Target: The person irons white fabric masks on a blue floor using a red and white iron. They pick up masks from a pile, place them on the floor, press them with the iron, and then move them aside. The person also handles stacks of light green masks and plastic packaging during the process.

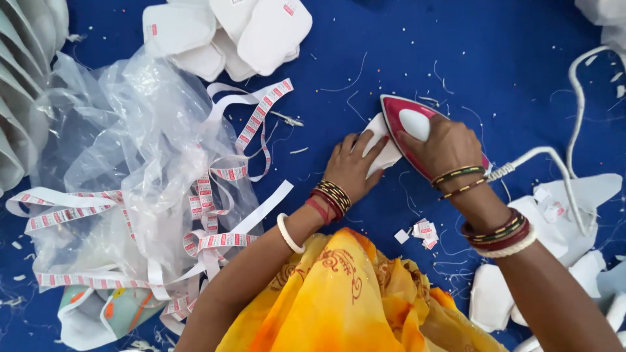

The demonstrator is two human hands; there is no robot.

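A crumpled clear plastic bag [130, 163] lies at the table's left side. Long white label ribbons [215, 189] with red printed blocks tangle across it. Small cut white-and-red labels [424, 231] lie near the middle, and single red-marked labels [289, 8] sit on white pads at the far edge.

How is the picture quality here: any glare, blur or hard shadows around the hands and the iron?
Head view: light is even and soft, with only faint shadows under the left hand and right hand. The iron and white fabric piece look sharp. The clear plastic bag shows bright sheen. Straight edges give no clear sign of distortion; no motion blur.
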